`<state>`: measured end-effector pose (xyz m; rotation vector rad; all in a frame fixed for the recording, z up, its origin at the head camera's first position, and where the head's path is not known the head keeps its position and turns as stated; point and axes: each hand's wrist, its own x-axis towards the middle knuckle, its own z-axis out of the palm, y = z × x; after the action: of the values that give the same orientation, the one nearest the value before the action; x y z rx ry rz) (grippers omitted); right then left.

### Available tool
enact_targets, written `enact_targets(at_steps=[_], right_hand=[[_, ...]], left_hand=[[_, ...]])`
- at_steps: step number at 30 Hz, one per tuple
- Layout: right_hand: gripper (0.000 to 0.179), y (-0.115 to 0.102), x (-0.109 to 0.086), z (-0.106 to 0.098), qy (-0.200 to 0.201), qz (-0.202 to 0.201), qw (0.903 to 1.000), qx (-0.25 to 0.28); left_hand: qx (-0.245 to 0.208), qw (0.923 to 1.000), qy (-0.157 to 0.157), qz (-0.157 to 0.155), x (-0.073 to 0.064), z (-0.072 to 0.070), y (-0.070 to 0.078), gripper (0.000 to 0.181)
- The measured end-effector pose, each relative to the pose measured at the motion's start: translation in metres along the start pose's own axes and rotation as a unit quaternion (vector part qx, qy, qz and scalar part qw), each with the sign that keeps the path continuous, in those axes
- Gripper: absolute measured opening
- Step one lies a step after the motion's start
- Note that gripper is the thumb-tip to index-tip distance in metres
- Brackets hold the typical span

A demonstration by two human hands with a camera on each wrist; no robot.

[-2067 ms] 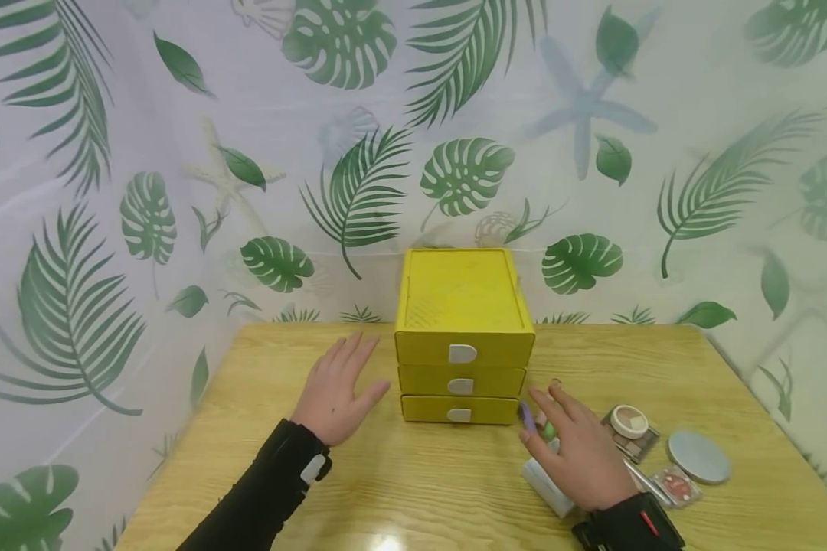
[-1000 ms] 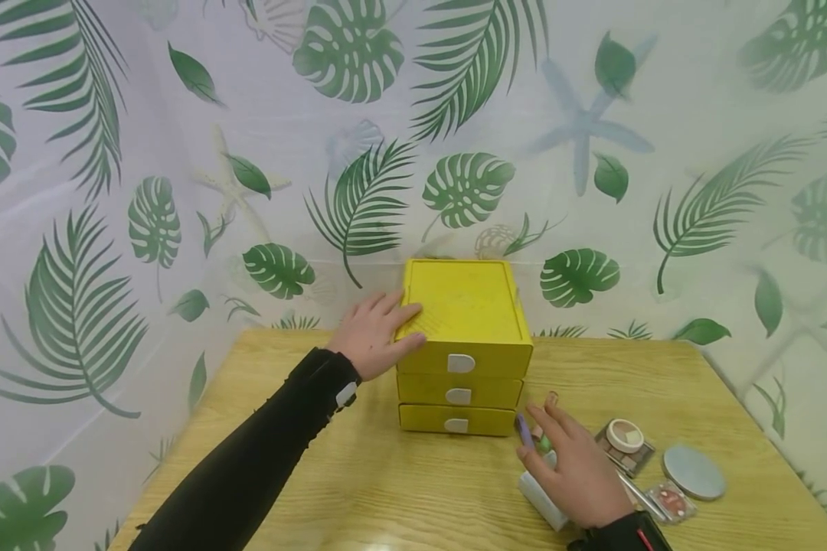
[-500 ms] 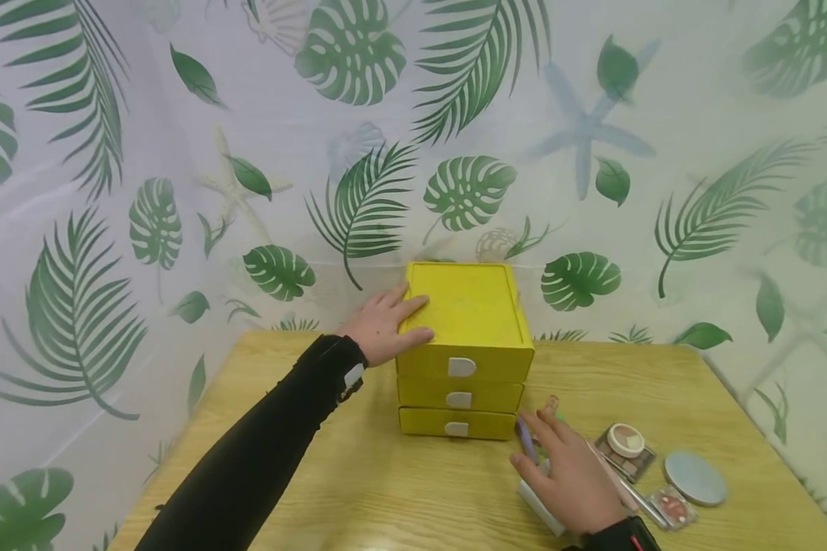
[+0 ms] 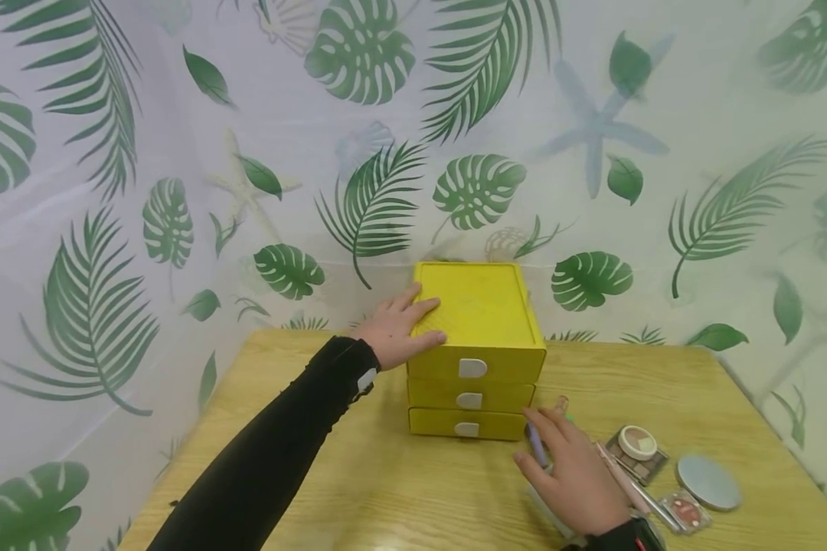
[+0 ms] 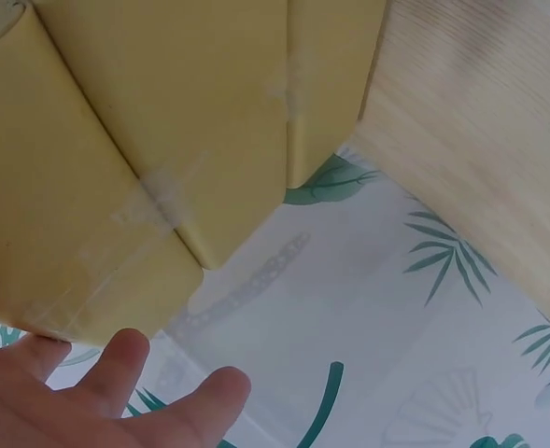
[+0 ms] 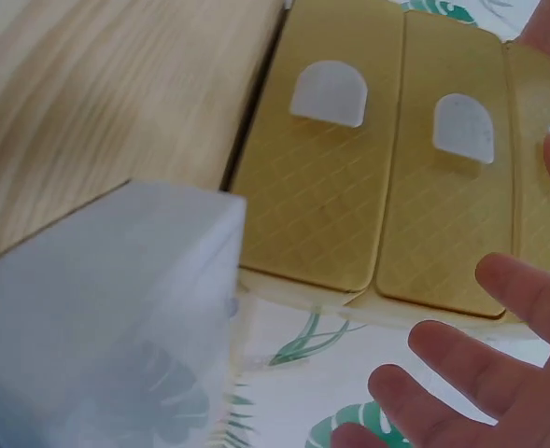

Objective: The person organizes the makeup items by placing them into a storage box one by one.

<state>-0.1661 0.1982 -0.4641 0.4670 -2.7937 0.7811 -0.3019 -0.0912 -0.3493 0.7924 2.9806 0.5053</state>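
A yellow box with three stacked drawers (image 4: pixel 478 310) stands against the back of the table, each drawer front bearing a white tab. My left hand (image 4: pixel 401 329) rests on its top left edge, fingers spread and thumb over the front of the lid. In the left wrist view its fingers (image 5: pixel 116 369) lie along the side wall. My right hand (image 4: pixel 573 471) is over the cosmetics at the right, fingers extended, holding nothing visible. Below it lies a white box (image 4: pixel 547 514), partly hidden; the right wrist view shows this box (image 6: pixel 97 317) close by. A purple tube (image 4: pixel 536 444) peeks out beside its fingers.
Right of my right hand lie an eyeshadow palette (image 4: pixel 661 465) with a round pan (image 4: pixel 638 441) on it, a silvery round compact (image 4: pixel 708 482), a blush case (image 4: pixel 685 510) and slender pens (image 4: pixel 623 478). A leaf-print cloth (image 4: pixel 358 69) hangs behind the wooden table (image 4: pixel 386 490).
My left hand has moved from beside the yellow drawer box up and right onto its top edge. The right hand stays over the cosmetics, shifted slightly. All drawers look the same.
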Motion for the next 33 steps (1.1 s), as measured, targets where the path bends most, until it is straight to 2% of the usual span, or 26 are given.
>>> enact_targets(at_steps=[6,11,17,21,26,33], right_hand=[[0.058,-0.013,0.009,-0.007,0.025,-0.029,0.9992,0.015],[0.055,-0.031,0.022,-0.015,0.048,-0.063,0.9968,0.010],[0.057,-0.050,0.042,-0.023,0.090,-0.118,0.9889,0.000],[0.057,-0.058,0.055,-0.025,0.112,-0.140,0.9837,-0.017],[0.055,-0.063,0.063,-0.024,0.125,-0.153,0.9798,-0.035],[0.055,-0.062,0.074,-0.023,0.116,-0.149,0.9804,-0.055]], left_hand=[[0.009,0.9999,0.000,-0.009,-0.001,0.000,0.001,0.071],[0.022,0.9995,-0.002,-0.021,-0.002,0.000,0.003,0.072],[0.025,0.9995,0.002,-0.021,-0.002,-0.003,0.008,0.072],[0.024,0.9994,0.010,-0.021,-0.002,-0.003,0.010,0.072],[0.024,0.9992,0.010,-0.031,0.002,-0.001,0.009,0.073],[0.035,0.9987,0.008,-0.036,0.009,-0.002,0.008,0.073]])
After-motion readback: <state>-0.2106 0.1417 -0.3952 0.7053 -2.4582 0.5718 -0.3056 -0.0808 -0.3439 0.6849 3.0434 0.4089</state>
